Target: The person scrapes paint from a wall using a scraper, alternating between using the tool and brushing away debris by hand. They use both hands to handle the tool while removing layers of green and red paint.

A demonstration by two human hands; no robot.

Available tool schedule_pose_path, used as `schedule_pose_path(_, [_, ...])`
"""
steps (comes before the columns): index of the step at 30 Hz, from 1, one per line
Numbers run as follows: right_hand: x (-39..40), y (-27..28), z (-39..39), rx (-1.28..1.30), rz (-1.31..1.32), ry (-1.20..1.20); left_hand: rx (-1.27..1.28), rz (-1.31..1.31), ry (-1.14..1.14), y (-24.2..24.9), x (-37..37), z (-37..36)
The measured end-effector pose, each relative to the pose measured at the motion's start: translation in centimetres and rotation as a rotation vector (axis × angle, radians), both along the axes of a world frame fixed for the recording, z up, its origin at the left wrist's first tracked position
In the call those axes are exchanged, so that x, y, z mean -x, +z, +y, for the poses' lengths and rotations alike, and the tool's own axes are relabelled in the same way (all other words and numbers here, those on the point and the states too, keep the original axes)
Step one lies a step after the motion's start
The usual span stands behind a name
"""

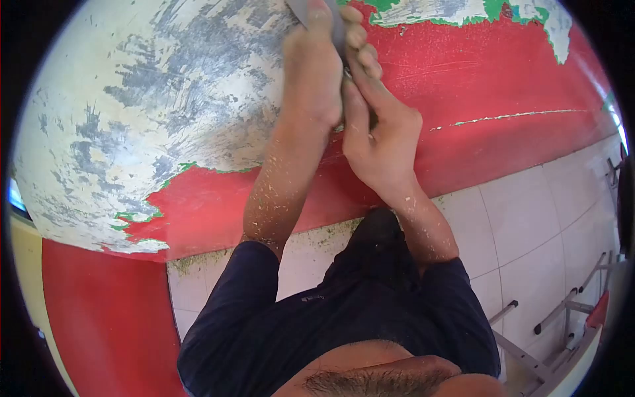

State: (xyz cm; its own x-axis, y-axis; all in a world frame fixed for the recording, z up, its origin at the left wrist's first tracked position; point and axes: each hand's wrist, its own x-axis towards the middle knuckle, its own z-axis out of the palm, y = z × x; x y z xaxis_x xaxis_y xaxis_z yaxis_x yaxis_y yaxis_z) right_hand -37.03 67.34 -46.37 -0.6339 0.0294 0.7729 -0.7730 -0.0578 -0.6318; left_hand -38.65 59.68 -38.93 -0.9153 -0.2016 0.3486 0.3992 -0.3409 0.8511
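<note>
Left hand (314, 76), right hand (387, 142) gripping blade (337, 28) — patchy red paint (463, 79)

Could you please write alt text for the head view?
A person's left hand and right hand hold a flat grey tool at a red painted surface with a large white-and-grey patch. Pale flecks dot both forearms; tiled floor lies below.

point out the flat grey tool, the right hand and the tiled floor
Flat grey tool (338, 31), head view: its uncovered flat face.
Right hand (383, 133), head view: middle of the hand.
Tiled floor (522, 208), head view: a bare tile.
</note>
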Motion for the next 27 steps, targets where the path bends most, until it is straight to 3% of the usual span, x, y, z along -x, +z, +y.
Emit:
schedule_pose_path(4, [-0.4, -1.0, 0.1, 0.085, 0.045, -0.008, -0.022, -0.133, -0.050, -1.6, -0.9, 0.1])
schedule_pose_path(8, [0.5, 1.0, 0.7, 0.002, 0.075, -0.037, 0.061, -0.018, -0.009, 1.3, 0.1, 0.7])
schedule_pose_path(12, [-0.7, -0.5, 1.3, -0.012, 0.036, -0.072, 0.078, -0.163, 0.001, -1.7, -0.9, 1.5])
schedule_pose_path(15, [0.4, -0.3, 1.7, -0.092, 0.034, -0.101, 0.057, -0.013, 0.047, -0.7, 0.5, 1.6])
schedule_pose_path(16, [0.8, 0.8, 1.8, -0.121, 0.011, -0.100, 0.216, 0.074, 0.124, 0.8, 0.8, 1.7])
schedule_pose_path(19, [-0.4, -0.3, 1.3, -0.102, 0.024, -0.173, 0.232, -0.026, -0.046, -1.2, 0.6, 0.6])
schedule_pose_path(20, [-1.0, -1.9, 1.1, -0.074, 0.052, -0.186, 0.118, -0.087, -0.080, -2.6, -0.1, 1.0])
schedule_pose_path(24, [0.0, -0.5, 1.0, -0.119, 0.165, -0.282, 0.092, -0.021, -0.045, -0.9, 0.7, 1.0])
schedule_pose_path(27, [-0.8, -1.1, 1.3, -0.146, 0.164, -0.322, 0.032, -0.128, -0.205, -2.0, -0.1, 0.9])
